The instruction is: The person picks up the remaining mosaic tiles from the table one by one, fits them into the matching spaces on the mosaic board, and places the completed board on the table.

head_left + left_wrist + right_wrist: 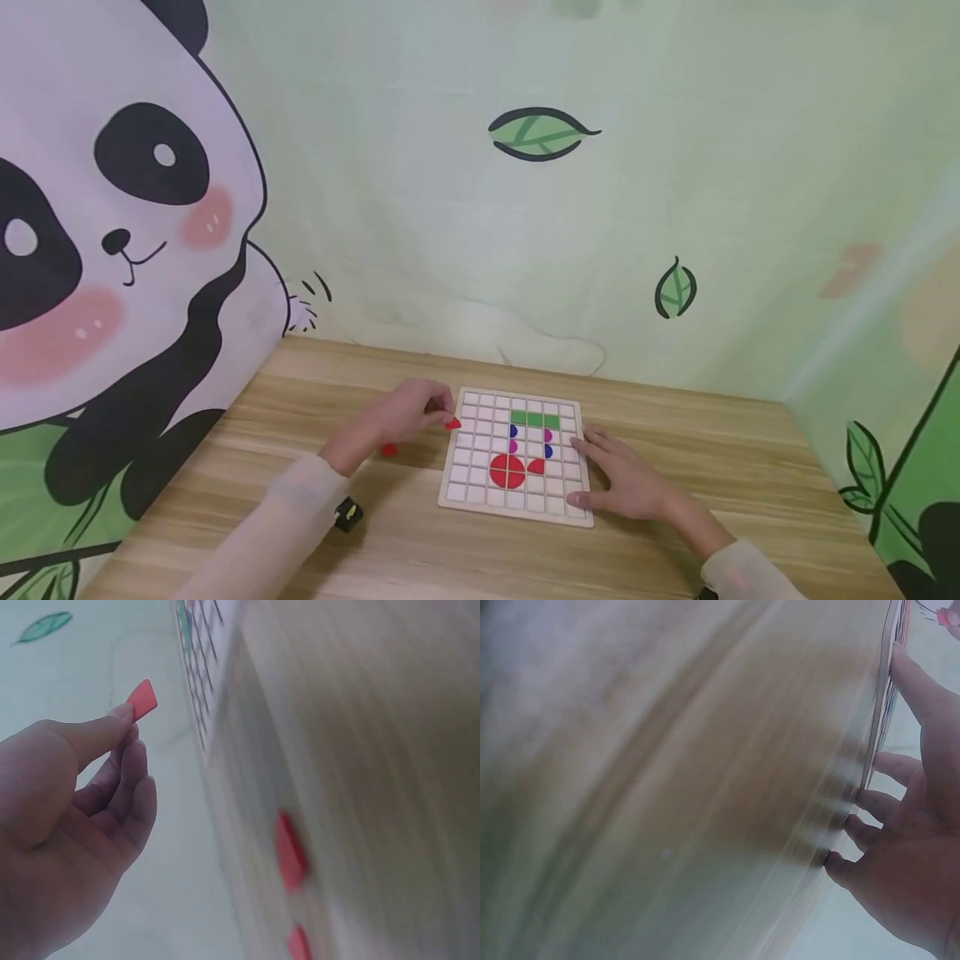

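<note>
A square white grid board (457,492) lies on the wooden table, holding green squares (535,418), small blue and magenta half-round pieces (548,436), a red circle of quarter pieces (507,472) and one more red quarter piece (536,467). Beside the board's left edge, my left hand (412,410) pinches a red quarter-circle piece (142,700) between thumb and finger, just above the rim. My right hand (622,479) rests with spread fingers along the board's right edge, thumb and fingertips touching it.
Two loose red pieces (291,855) lie on the table (405,533) left of the board, under the left forearm in the head view. Behind the table hangs a pale green backdrop (420,208) with a panda (150,233) and leaves.
</note>
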`<state>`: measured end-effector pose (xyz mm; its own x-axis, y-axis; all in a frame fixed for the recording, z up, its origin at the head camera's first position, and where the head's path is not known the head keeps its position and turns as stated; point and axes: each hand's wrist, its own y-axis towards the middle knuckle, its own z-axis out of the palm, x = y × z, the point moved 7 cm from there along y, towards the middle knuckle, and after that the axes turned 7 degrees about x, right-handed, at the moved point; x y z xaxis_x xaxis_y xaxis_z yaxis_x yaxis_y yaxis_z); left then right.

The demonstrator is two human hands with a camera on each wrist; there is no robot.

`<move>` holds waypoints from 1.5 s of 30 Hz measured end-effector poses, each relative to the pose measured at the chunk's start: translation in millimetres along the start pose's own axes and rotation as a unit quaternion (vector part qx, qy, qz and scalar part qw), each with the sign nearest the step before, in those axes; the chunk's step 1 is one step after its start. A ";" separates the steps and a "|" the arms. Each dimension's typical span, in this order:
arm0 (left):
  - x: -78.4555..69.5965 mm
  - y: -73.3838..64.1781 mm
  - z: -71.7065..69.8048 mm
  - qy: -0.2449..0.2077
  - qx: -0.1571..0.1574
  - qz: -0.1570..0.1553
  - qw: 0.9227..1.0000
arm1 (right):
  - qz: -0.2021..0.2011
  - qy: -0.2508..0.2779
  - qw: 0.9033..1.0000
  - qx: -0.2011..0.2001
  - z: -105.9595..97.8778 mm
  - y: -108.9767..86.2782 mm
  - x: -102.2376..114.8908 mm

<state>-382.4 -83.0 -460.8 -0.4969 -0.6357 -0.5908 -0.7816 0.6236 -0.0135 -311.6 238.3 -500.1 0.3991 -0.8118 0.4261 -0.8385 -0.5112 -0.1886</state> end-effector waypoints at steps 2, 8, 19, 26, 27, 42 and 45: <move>-8.4 5.0 3.4 -0.003 0.003 0.000 1.000 | -0.002 0.001 1.000 -0.001 2.0 1.1 -0.5; -37.7 23.1 19.1 -0.007 0.034 0.033 0.999 | -0.014 -0.005 1.000 -0.016 4.0 3.2 -4.1; -85.1 61.5 61.0 0.032 0.069 0.102 0.992 | 0.001 -0.008 1.000 -0.005 2.9 2.8 -3.7; -99.0 81.0 77.2 0.054 0.080 0.108 0.989 | -0.021 -0.009 0.999 -0.022 0.3 1.4 1.0; -101.1 82.8 79.0 0.058 0.081 0.110 0.989 | -0.022 -0.008 0.999 -0.023 0.4 1.5 1.0; -108.9 92.8 105.8 0.100 0.112 0.097 0.984 | -0.026 0.003 0.999 -0.029 2.4 0.3 -0.8; -109.1 92.2 106.0 0.103 0.119 0.099 0.983 | -0.021 0.007 1.000 -0.021 1.7 0.3 -0.6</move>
<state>-360.3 92.0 -483.1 -0.7153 -0.5542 -0.4257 -0.5640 0.8175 -0.1166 -311.4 238.2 -501.9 0.4292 -0.7864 0.4444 -0.8361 -0.5320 -0.1340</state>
